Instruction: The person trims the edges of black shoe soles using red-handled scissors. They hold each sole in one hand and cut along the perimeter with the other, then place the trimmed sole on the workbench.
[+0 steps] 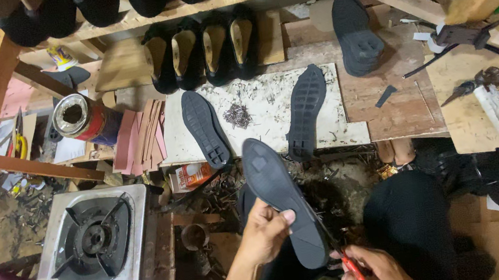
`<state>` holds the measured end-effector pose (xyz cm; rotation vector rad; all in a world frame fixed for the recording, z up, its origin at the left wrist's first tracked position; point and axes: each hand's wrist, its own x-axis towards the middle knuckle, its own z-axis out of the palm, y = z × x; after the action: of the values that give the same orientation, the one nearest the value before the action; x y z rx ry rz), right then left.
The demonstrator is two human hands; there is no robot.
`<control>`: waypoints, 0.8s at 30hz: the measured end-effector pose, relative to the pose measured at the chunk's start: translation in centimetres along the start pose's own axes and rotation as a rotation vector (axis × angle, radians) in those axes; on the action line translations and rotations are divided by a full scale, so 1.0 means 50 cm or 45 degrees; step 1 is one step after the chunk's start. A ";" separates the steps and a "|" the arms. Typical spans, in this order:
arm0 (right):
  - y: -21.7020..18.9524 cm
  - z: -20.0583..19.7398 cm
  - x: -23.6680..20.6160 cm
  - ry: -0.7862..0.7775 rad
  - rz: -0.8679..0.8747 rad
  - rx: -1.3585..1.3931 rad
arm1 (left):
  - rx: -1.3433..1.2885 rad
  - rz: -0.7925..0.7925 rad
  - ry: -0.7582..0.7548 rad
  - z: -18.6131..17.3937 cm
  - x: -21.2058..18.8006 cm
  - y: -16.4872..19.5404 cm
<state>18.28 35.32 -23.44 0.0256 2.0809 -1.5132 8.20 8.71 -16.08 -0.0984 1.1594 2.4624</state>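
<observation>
Black shoe sole runs long-axis from upper left to lower right; I see my left hand clasping its near half; my right hand closes on a red-handled tool at its heel edge.

On the white board ahead of me lie two black soles and a nail pile, four black shoes stand behind, a tin can sits left, and a gas stove lies lower left.
</observation>
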 end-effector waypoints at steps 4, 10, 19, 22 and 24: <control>-0.003 -0.006 0.006 0.036 0.165 -0.036 | 0.004 0.015 -0.092 -0.004 -0.001 -0.020; -0.008 0.009 0.003 0.130 0.096 0.161 | 0.019 0.021 -0.119 0.005 0.004 -0.004; 0.000 0.034 0.026 0.296 -0.282 0.512 | -0.241 -0.034 -0.056 0.030 0.020 0.017; -0.008 0.030 0.032 0.369 -0.253 0.419 | -0.222 -0.017 -0.129 0.038 0.019 -0.001; -0.014 0.027 0.033 0.361 -0.145 0.440 | -0.214 -0.100 -0.070 0.044 0.017 -0.014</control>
<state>17.25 33.36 -23.84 0.2698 2.0305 -2.0246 7.93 11.02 -15.36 -0.1216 0.9078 2.4725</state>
